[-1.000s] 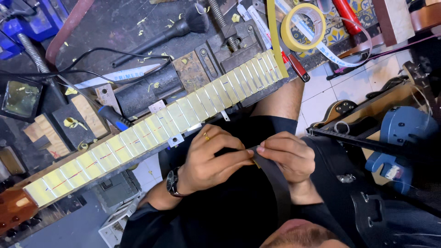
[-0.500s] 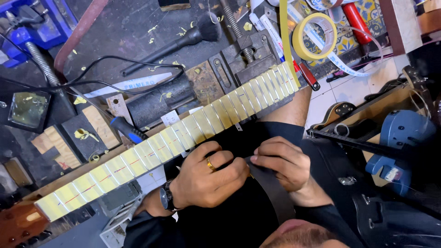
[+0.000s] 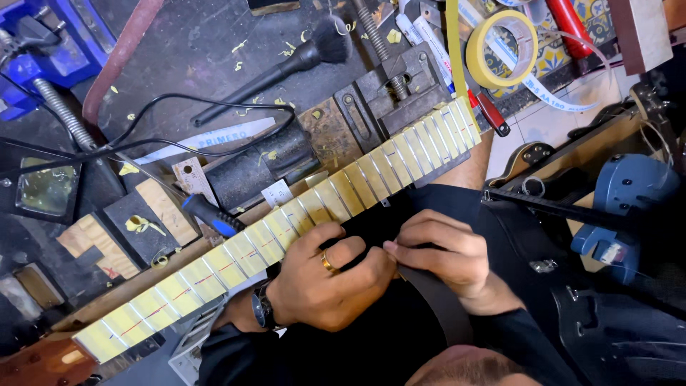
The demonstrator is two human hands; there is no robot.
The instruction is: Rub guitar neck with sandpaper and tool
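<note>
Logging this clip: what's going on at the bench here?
A person works on a guitar neck laid across a cluttered bench, its fretboard covered in yellowish tape between the frets. The left hand, with a ring and wristwatch, and the right hand meet at the neck's near edge, pinching something too small to identify. A tape roll and brush lie beyond.

Both hands [image 3: 386, 268] sit hemmed between the taped fretboard [image 3: 286, 229] above and the person's dark apron [image 3: 371, 350] below.
</note>
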